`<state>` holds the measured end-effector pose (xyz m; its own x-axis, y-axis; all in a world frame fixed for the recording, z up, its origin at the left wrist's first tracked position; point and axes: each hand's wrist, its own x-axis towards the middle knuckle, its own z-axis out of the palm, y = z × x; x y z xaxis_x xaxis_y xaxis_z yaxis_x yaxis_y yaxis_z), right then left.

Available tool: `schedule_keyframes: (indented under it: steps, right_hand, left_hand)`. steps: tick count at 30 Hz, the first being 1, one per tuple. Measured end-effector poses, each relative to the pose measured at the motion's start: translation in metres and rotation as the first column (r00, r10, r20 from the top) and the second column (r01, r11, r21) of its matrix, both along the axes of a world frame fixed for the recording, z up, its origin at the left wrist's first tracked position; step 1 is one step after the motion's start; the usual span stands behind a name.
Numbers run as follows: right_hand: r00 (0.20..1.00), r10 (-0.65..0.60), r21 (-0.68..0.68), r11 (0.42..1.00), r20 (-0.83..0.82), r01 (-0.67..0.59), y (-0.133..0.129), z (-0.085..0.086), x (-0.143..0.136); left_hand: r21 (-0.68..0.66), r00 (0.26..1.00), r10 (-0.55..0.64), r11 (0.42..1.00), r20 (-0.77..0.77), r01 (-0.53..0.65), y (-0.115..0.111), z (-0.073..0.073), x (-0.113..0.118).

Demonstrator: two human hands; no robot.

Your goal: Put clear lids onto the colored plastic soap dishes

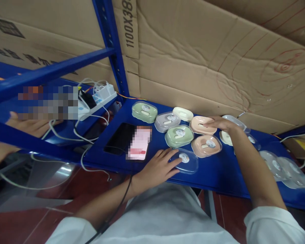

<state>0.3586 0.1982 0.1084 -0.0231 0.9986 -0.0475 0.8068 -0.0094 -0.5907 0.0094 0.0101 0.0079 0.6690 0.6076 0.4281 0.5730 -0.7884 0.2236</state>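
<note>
My left hand [160,167] lies with fingers spread on a loose clear plastic lid [190,164] with a round sticker, near the table's front edge. Over a peach soap dish [197,123] in the back row reaches my right hand [222,124]. Its fingertips come together at the middle of that dish; whatever they pinch is too small to make out. Just in front stands another peach soap dish [202,148] with a clear lid and sticker. Beside it sits a green lidded dish [181,139]. A cream dish [183,114] without a sticker is behind them.
A grey dish [165,124] and another green dish [139,115] stand to the left. A lit phone [139,144] lies by a black device [118,139]. Several clear lids [291,174] rest at right. Blue shelf posts, cables and a power strip [101,101] are left, near another person's hand [33,125].
</note>
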Motion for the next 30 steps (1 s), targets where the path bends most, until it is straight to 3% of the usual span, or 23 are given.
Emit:
schedule_keyframes:
  steps: [3, 5, 7, 9, 10, 13, 16, 19, 22, 30]
  right_hand:
    - [1.0, -0.022, -0.041, 0.999, -0.001, 0.022, -0.015, 0.012, -0.001]
    - [0.996, -0.091, 0.127, 0.988, 0.008, 0.09, -0.035, 0.018, -0.005]
    - [0.99, -0.135, 0.355, 0.924, -0.048, 0.143, -0.069, 0.019, -0.011]
    - [0.98, -0.116, 0.44, 0.881, -0.161, 0.176, -0.115, 0.015, -0.018]
    - [0.973, -0.102, 0.397, 0.9, -0.206, 0.179, -0.14, 0.009, -0.021]
    - [0.923, -0.104, 0.087, 0.985, -0.372, 0.146, -0.206, -0.016, -0.024]
    - [0.875, -0.156, -0.066, 0.988, -0.458, 0.142, -0.244, -0.046, -0.013]
    - [0.827, -0.207, -0.078, 0.978, -0.522, 0.196, -0.252, -0.068, 0.0]
    - [0.779, -0.216, -0.079, 0.974, -0.588, 0.211, -0.245, -0.078, 0.003]
    - [0.781, -0.225, -0.132, 0.974, -0.583, 0.181, -0.241, -0.089, -0.002]
  left_hand:
    - [-0.015, 0.999, 0.032, 0.999, 0.004, -0.032, 0.0, 0.002, 0.0]
    - [-0.027, 0.999, 0.044, 0.999, 0.005, -0.044, 0.0, 0.003, 0.0]
    - [-0.036, 0.999, 0.034, 0.999, 0.0, -0.034, 0.0, 0.003, 0.0]
    - [-0.039, 1.0, 0.024, 0.999, -0.007, -0.024, 0.0, 0.004, 0.0]
    - [-0.033, 1.0, 0.022, 0.999, -0.008, -0.022, -0.001, 0.005, 0.0]
    - [0.014, 0.999, 0.045, 0.999, 0.01, -0.045, -0.005, 0.009, -0.002]
    - [0.045, 0.99, 0.132, 0.99, 0.047, -0.134, -0.01, 0.012, -0.006]
    - [0.034, 0.959, 0.272, 0.961, 0.081, -0.276, -0.013, 0.01, -0.009]
    - [-0.018, 0.928, 0.363, 0.932, 0.083, -0.363, -0.013, 0.007, -0.011]
    - [-0.098, 0.914, 0.396, 0.916, 0.091, -0.388, -0.015, 0.009, -0.013]
